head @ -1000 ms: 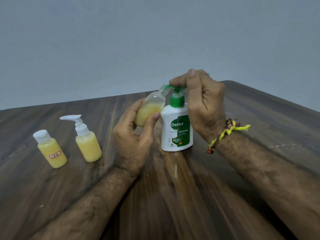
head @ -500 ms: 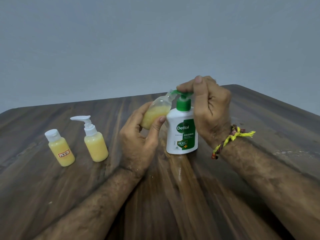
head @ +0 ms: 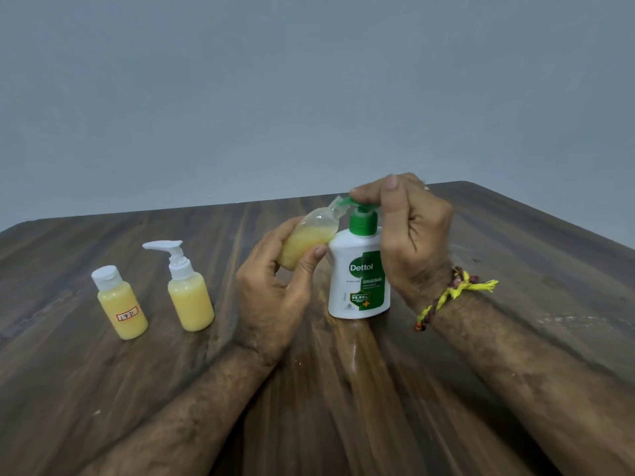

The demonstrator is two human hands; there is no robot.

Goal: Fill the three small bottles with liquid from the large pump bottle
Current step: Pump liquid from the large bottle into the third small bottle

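Observation:
The large white pump bottle (head: 359, 273) with a green pump head stands mid-table. My right hand (head: 410, 235) curls over its pump head, fingers and thumb pressing on top. My left hand (head: 271, 286) grips a small clear bottle (head: 307, 240), tilted with its open neck at the pump's spout; yellow liquid fills its lower part. Two more small bottles stand upright at the left, both full of yellow liquid: one with a flat white cap and a label (head: 120, 304), one with a white pump top (head: 187, 290).
The dark wooden table (head: 343, 389) carries everything; its far right corner and right edge show. A plain grey wall rises behind. A yellow and red thread band circles my right wrist (head: 450, 297).
The hands and both held bottles keep their grip and pose. The view has tilted up, so everything sits lower in frame.

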